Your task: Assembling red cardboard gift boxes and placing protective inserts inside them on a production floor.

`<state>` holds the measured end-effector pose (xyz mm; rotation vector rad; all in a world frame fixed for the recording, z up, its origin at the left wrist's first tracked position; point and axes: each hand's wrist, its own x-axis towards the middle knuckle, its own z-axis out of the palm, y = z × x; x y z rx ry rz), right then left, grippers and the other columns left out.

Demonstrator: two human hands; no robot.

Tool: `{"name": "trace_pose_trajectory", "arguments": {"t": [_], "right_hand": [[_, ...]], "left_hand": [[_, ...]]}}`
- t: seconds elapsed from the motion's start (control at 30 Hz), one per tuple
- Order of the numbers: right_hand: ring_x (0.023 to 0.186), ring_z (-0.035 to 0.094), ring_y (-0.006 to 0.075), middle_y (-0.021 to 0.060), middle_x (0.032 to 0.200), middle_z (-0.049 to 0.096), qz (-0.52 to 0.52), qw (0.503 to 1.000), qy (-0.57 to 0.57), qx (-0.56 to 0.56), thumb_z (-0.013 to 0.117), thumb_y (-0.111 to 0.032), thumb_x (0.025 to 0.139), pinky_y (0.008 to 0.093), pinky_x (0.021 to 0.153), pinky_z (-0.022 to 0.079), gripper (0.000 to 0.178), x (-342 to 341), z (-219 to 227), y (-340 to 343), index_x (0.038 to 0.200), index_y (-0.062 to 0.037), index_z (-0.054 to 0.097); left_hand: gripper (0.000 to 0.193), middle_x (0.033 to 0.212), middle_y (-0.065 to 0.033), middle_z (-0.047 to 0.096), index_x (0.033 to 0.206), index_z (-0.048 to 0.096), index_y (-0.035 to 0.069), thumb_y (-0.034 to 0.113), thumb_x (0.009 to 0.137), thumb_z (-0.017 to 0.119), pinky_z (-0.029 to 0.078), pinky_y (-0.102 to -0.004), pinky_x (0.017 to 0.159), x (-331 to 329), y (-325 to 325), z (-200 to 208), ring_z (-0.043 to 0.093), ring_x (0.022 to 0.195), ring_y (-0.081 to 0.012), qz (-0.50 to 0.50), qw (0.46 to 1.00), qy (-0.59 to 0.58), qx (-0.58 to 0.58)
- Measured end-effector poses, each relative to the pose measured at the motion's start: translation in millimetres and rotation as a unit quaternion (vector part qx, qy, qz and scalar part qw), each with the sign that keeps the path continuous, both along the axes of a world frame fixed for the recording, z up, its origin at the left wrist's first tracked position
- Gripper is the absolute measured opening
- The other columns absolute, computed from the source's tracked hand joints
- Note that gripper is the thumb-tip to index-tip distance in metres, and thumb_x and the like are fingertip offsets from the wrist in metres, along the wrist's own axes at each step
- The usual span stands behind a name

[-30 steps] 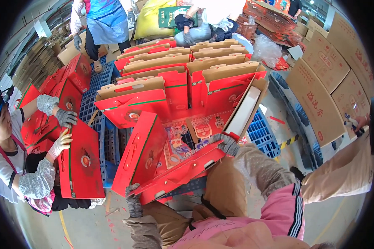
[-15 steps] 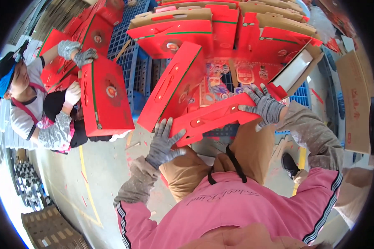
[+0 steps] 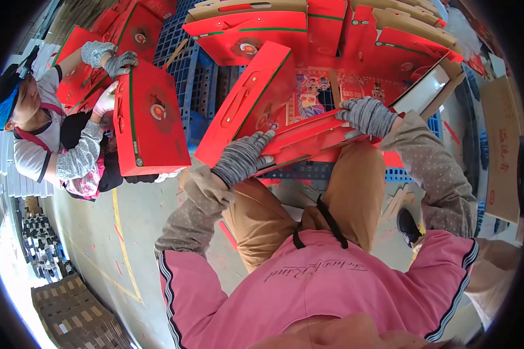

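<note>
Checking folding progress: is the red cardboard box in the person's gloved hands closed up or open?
Open. The red cardboard box has its lid panel raised, showing the printed inside; left hand and right hand grip its front edge.

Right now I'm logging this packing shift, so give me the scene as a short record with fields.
Left hand: grey glove, gripping the near flap of the open red carton.
Right hand: grey glove, pressing the same carton's far edge.
Carton inside: printed colourful lining visible.
Support: blue plastic pallet.
Behind: stacked red cartons.
Co-worker's gloved hands: holding another red carton upright.
Floor: grey concrete, yellow line.
</note>
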<state>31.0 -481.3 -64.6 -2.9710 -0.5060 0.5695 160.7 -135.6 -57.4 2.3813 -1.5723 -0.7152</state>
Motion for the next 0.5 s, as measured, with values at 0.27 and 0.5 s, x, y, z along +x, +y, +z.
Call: {"name": "trace_pose_trajectory", "arguments": {"t": [0.27, 0.5], "right_hand": [[0.133, 0.025, 0.0427, 0.0158, 0.151, 0.013, 0.000, 0.996, -0.025, -0.084, 0.053, -0.061, 0.078, 0.0635, 0.103, 0.019, 0.073, -26, -1, 27, 0.142, -0.0365, 0.028], [0.132, 0.026, 0.0438, 0.0200, 0.149, 0.018, -0.050, 0.991, -0.045, -0.113, 0.052, -0.055, 0.082, 0.0624, 0.103, 0.021, 0.066, -30, -11, 28, 0.141, -0.0361, 0.030]], "left_hand": [[0.092, 0.144, -0.0204, 0.027, 0.145, 0.022, 0.019, 0.061, 0.072, 0.058, 0.023, -0.0583, 0.103, -31, 9, -25, 0.031, 0.128, -0.0395, -0.003, 0.979, -0.196, 0.053], [0.090, 0.140, -0.0209, 0.031, 0.145, 0.024, 0.019, 0.057, 0.072, 0.060, 0.027, -0.0533, 0.100, -20, 3, -27, 0.036, 0.123, -0.0397, -0.004, 0.982, -0.183, 0.039]]}}
